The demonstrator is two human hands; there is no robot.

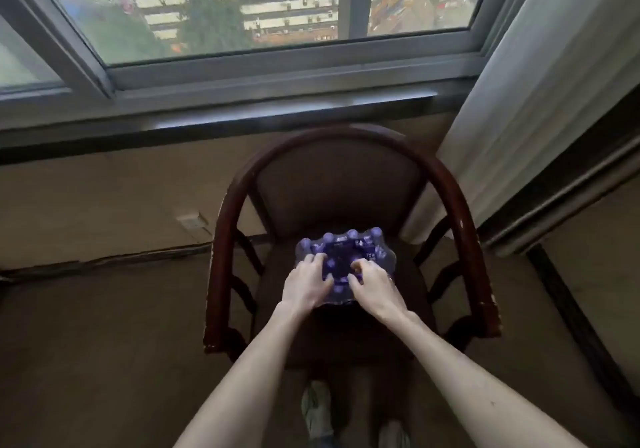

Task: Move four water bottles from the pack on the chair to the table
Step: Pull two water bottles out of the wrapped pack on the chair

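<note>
A shrink-wrapped pack of water bottles [346, 250] with purple caps and purple film sits on the dark seat of a wooden armchair [460, 205]. My left hand [306, 283] rests on the pack's near left part, fingers spread and pressing into the wrap. On the near right part lies my right hand [372, 286], its fingers curled and digging into the plastic film. Both hands touch the top of the pack; several caps show at its far edge. The table is not in view.
The chair's curved armrests [221, 257] flank the pack on both sides. Behind it are a window sill [242, 115] and a large window. A white curtain [540, 83] hangs at the right. My shoes [317, 409] show on the floor below.
</note>
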